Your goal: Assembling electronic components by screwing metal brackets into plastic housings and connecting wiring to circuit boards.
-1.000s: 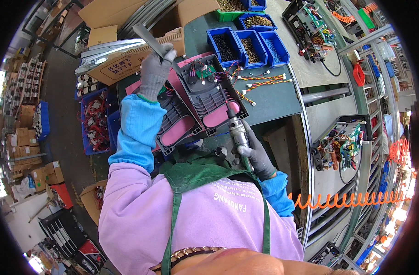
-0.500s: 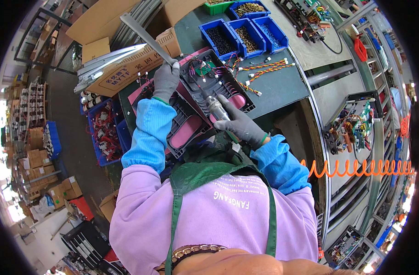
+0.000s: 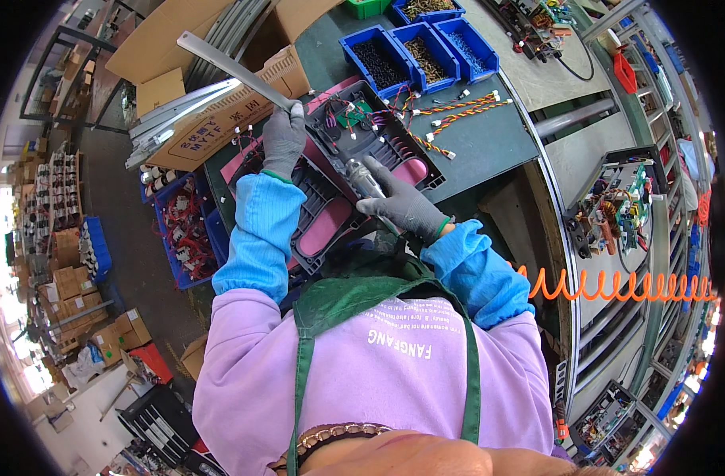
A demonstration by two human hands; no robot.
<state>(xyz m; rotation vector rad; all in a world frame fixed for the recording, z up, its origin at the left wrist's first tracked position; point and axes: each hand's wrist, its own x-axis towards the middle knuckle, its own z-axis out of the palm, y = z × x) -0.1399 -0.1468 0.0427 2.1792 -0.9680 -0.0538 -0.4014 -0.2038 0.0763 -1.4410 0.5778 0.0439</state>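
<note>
Grey-gloved left hand (image 3: 284, 141): grip closed on metal bar (image 3: 223, 62) | right hand (image 3: 406, 208): grip wrapped round driver (image 3: 362, 179), over dark housing (image 3: 369, 149), near side of desk (image 3: 493, 136) | risk: careless bar swing could snag wires (image 3: 373, 121)

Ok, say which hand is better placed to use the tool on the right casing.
Probably the right. The right hand grips the tool, its nose over the right casing. The left hand is taken up by a metal bar that juts away from the casing, so seems less ready.
</note>
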